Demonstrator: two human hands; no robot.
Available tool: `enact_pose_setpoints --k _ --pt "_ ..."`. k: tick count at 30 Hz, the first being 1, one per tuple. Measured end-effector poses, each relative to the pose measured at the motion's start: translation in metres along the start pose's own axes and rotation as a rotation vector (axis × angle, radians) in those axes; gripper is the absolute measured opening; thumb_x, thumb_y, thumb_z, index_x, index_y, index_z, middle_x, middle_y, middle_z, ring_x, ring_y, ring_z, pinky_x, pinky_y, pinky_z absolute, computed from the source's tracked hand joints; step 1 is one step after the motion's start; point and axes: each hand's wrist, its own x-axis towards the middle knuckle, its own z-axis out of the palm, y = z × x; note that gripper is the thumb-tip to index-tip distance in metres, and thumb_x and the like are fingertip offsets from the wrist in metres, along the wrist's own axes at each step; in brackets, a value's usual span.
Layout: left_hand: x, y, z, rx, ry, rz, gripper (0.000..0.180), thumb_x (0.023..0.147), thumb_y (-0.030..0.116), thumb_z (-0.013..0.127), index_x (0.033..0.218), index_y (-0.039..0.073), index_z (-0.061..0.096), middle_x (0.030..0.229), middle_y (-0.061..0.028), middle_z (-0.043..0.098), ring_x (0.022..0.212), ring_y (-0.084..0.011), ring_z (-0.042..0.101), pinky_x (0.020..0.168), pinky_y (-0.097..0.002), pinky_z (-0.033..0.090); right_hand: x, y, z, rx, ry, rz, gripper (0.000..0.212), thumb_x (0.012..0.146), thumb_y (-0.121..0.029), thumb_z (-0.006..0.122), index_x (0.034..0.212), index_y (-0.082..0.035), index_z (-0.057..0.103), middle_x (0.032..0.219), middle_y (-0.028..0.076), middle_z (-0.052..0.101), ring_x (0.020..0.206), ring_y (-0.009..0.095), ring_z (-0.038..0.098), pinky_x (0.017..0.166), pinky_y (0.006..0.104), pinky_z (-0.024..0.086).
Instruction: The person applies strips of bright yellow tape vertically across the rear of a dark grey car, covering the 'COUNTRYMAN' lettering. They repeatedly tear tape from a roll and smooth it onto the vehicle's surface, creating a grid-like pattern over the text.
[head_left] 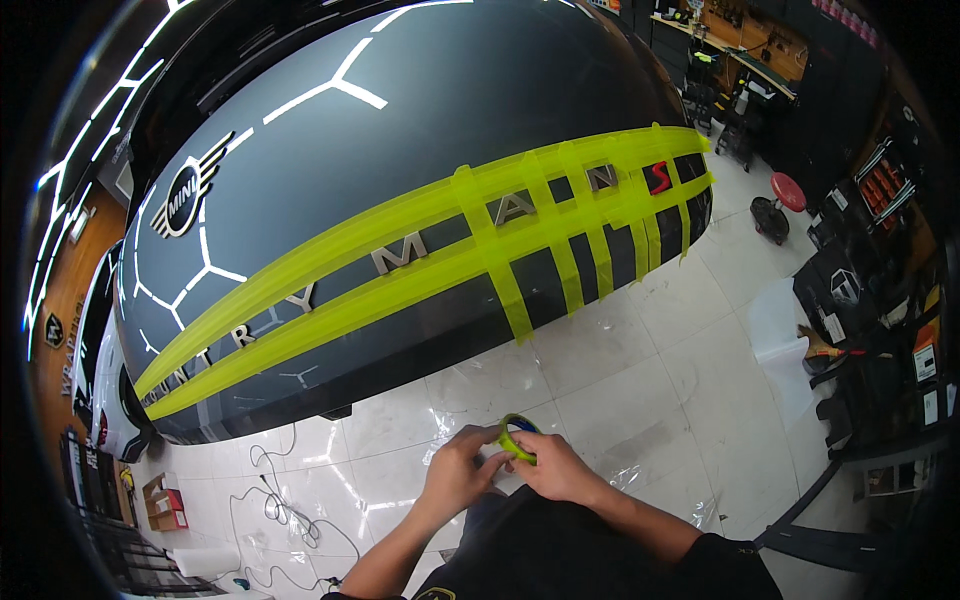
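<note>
Both hands meet in front of my body around a roll of yellow-green masking tape [519, 440]. My left hand [462, 470] has its fingers closed at the roll's left side. From the other side my right hand [553, 466] grips the roll, thumb and fingers bent over its edge. Ahead of them is a dark grey car panel [430, 110]. Two long bands of the same tape [350, 215] run above and below a row of raised metal letters [400, 254]. Several short strips [510, 290] cross between and below the letters toward the right.
A winged round emblem [186, 200] sits on the panel's left. On the tiled floor [620, 400] lie a coiled cable [280, 510] and a red box [165, 505]. A red-topped stool [786, 192] stands at the right, near a workbench [770, 50] and equipment.
</note>
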Motion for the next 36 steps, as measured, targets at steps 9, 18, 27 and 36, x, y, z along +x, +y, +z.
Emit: enact_pose_setpoints --k 9,18,27,36 --pt "0.001 -0.007 0.018 0.249 0.239 0.334 0.010 0.085 0.008 0.078 0.095 0.008 0.076 0.095 -0.0076 0.075 0.075 -0.0289 0.072 0.067 -0.0383 0.056 -0.005 -0.001 -0.005 -0.043 0.010 0.025 0.023 0.093 -0.016 0.070 0.110 -0.002 0.064 0.090 0.023 0.072 0.087 0.047 0.069 0.072 0.0491 0.052" --pt "0.009 0.007 0.000 0.194 0.160 0.318 0.013 0.086 0.003 0.075 0.099 0.005 0.077 0.098 -0.0112 0.077 0.083 -0.0311 0.074 0.074 -0.0393 0.058 -0.008 -0.022 -0.006 -0.007 0.113 -0.024 0.020 0.093 -0.011 0.068 0.109 0.001 0.065 0.087 0.016 0.075 0.083 0.032 0.073 0.083 0.0412 0.056" --pt "0.014 0.061 -0.079 0.481 0.077 0.562 0.012 0.083 0.007 0.076 0.091 0.007 0.067 0.083 -0.0089 0.064 0.070 -0.0310 0.065 0.064 -0.0394 0.052 -0.049 -0.068 -0.032 0.108 0.083 -0.448 0.020 0.085 -0.002 0.071 0.103 0.005 0.069 0.091 0.016 0.075 0.086 0.032 0.073 0.090 0.0419 0.056" --pt "0.046 0.185 -0.174 0.503 -0.121 0.848 0.021 0.079 0.011 0.085 0.082 0.008 0.064 0.077 -0.0047 0.058 0.064 -0.0220 0.061 0.055 -0.0368 0.047 -0.053 -0.135 -0.049 0.037 0.121 -0.768 0.022 0.089 0.001 0.061 0.110 0.008 0.065 0.088 0.016 0.076 0.076 0.027 0.070 0.080 0.0406 0.055"
